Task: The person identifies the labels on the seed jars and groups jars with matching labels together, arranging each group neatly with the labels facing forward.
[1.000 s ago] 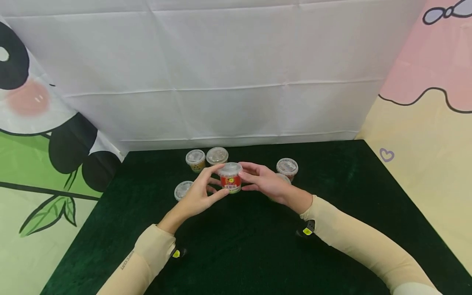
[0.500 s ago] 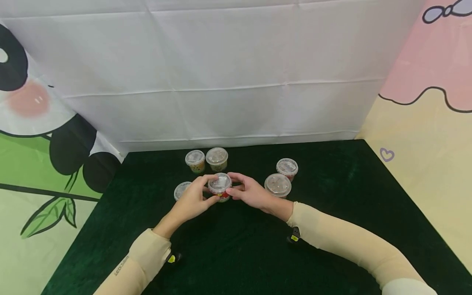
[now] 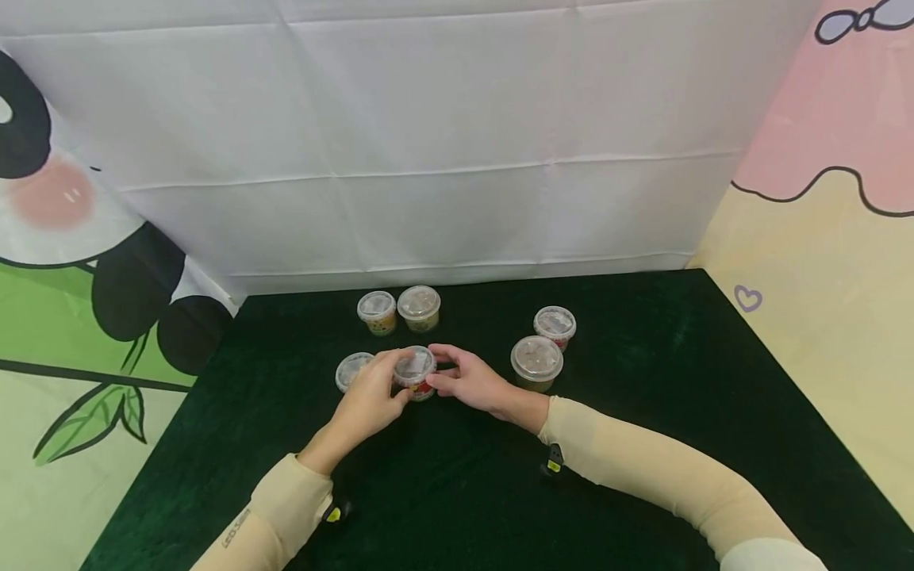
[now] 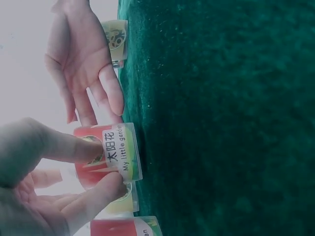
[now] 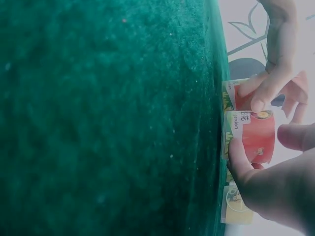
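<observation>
- Grasping a red-labelled cup point(image 3: 416, 369) now: fingers of the left hand point(image 3: 366, 404)!
- Right hand point(image 3: 473, 385) at its side, fingers loose.
- Five other lidded cups point(image 3: 536, 361) share the worktop point(image 3: 643, 396).

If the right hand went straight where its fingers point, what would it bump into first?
The right hand would meet the red-labelled cup that the left hand is holding. It's right there in front; whether they already touch is hard to tell.
</observation>
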{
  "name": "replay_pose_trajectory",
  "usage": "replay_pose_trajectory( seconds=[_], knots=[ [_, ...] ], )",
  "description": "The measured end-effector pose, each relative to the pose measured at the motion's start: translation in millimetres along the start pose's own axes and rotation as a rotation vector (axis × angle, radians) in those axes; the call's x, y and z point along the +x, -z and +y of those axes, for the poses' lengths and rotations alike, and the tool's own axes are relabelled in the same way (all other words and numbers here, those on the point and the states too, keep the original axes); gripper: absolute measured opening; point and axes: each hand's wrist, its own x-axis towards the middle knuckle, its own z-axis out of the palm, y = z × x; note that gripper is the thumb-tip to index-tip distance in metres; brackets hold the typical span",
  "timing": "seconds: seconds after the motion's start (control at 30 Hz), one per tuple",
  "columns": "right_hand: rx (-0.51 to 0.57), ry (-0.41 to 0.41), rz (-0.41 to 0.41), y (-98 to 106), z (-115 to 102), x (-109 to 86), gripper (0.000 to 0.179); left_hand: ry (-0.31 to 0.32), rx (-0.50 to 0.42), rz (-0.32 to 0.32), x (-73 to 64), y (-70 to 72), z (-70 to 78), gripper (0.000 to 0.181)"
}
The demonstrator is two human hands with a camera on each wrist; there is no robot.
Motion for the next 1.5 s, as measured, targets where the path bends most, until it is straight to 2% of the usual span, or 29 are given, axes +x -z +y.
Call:
replay_pose_trajectory(
  seconds=[0.27, 0.47, 0.8, 1.1, 1.33, 1.5],
  knots=[
    [0.003, -0.001, -0.005, -5, 1, 4.0, 0.060, 0.016, 0.058, 0.005, -3.0, -2.7, -2.9, 0.060],
    [-0.020, 0.002, -0.009, -8, 4, 6.6, 0.060, 0.000, 0.094, 0.016, -6.4, -6.1, -4.9, 0.065],
    [-0.001, 0.003, -0.005, -14, 4, 13.0, 0.061, 0.009, 0.160, 0.026, -11.3, -3.2, 0.3, 0.067],
    [-0.036, -0.009, -0.015, -15, 2, 12.8, 0.059, -0.030, 0.232, 0.017, -12.4, -6.0, -0.5, 0.061],
    [-0.067, -0.022, 0.004, -16, 1, 12.1, 0.055, -0.088, 0.330, 0.031, -10.7, -12.4, 0.2, 0.057],
    [-0.080, -0.022, 0.021, -21, 2, 12.0, 0.052, -0.079, 0.348, 0.032, -10.9, -13.6, 0.9, 0.055]
  ],
)
